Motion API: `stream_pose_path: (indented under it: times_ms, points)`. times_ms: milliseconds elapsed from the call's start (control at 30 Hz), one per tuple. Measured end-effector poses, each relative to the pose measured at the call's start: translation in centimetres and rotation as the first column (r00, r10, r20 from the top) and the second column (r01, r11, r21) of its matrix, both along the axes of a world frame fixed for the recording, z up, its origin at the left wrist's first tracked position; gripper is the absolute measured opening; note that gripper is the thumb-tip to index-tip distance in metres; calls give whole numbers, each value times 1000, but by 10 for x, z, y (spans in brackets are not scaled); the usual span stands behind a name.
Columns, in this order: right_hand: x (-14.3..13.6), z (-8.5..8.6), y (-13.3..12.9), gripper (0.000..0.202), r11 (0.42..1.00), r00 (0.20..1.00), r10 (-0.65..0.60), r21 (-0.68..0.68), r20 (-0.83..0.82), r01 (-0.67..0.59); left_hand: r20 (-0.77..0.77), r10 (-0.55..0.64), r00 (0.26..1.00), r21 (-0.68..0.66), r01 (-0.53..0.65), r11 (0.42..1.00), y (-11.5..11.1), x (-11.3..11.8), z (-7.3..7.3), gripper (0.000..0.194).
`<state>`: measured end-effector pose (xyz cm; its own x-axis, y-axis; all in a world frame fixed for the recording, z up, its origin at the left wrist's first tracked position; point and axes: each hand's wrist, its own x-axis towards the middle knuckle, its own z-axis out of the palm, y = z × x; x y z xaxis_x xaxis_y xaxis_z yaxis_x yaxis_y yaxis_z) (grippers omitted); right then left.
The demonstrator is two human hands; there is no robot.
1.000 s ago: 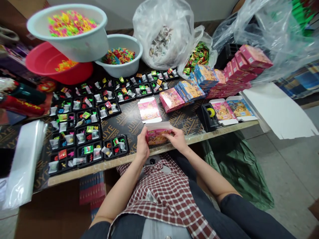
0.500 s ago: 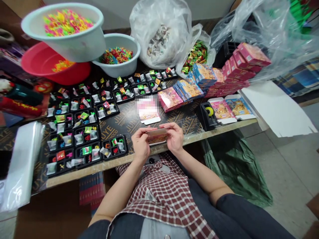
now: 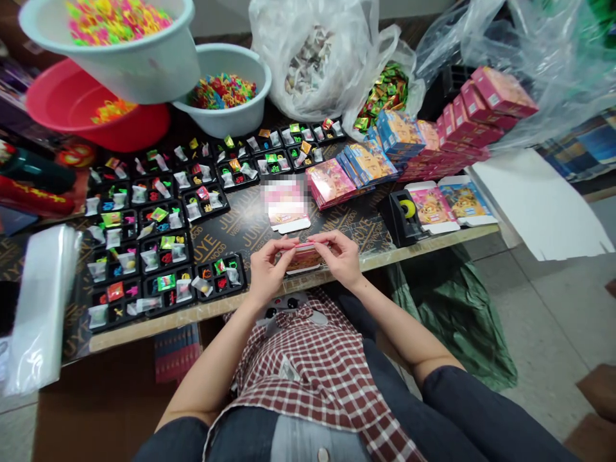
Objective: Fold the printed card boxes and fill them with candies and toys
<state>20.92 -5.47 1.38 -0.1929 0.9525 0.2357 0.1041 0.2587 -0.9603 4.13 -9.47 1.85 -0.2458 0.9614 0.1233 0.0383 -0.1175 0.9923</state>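
A small printed cardboard box (image 3: 304,259) stands on edge at the table's front, its narrow side facing up. My left hand (image 3: 270,266) pinches its left end between thumb and fingers. At the other end, my right hand (image 3: 341,256) grips the upper edge the same way. Just beyond my hands lies a flat pink carton (image 3: 289,212) with a white flap, partly pixelated. Behind it to the right are a stack of pink cartons (image 3: 331,182) and a pile of blue cartons (image 3: 368,160).
Black compartment trays (image 3: 166,247) with small toys and sachets fill the table's left. Tubs of colourful pieces, including a pale blue basin (image 3: 226,119), stand behind. A tape dispenser (image 3: 403,215) sits right, near stacked pink boxes (image 3: 462,131). Plastic sleeves (image 3: 41,308) lie far left.
The box's raised top panel has come down, and its upper side now looks narrow between my fingertips. The camera view has shifted slightly.
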Motion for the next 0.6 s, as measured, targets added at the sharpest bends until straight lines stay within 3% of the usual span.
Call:
stream_pose_path:
  times_ms: [100, 233, 400, 467, 533, 600]
  points:
    - [10, -2, 8, 19, 990, 990, 129, 40, 62, -132, -194, -38, 980, 118, 62, 991, -1, -15, -10, 17]
    - [18, -16, 16, 19, 941, 947, 275, 155, 166, -300, -380, -60, 923, 145, 124, 982, -4, -31, -21, 20]
    - [25, -14, 10, 25, 883, 897, 255, 292, 362, -368, -588, -95, 803, 178, 243, 954, 7, -21, -11, 20]
    - [44, -7, 10, 33, 906, 893, 118, 321, 434, -275, -695, -98, 712, 183, 307, 934, 14, -15, -2, 17]
    - [80, -2, 17, 32, 923, 876, -180, 386, 447, -7, -777, -42, 628, 201, 312, 929, 19, -11, 6, 18]
    - [131, -3, 27, 25, 826, 747, -525, 457, 408, 331, -839, 33, 544, 227, 293, 929, 22, -9, 8, 29]
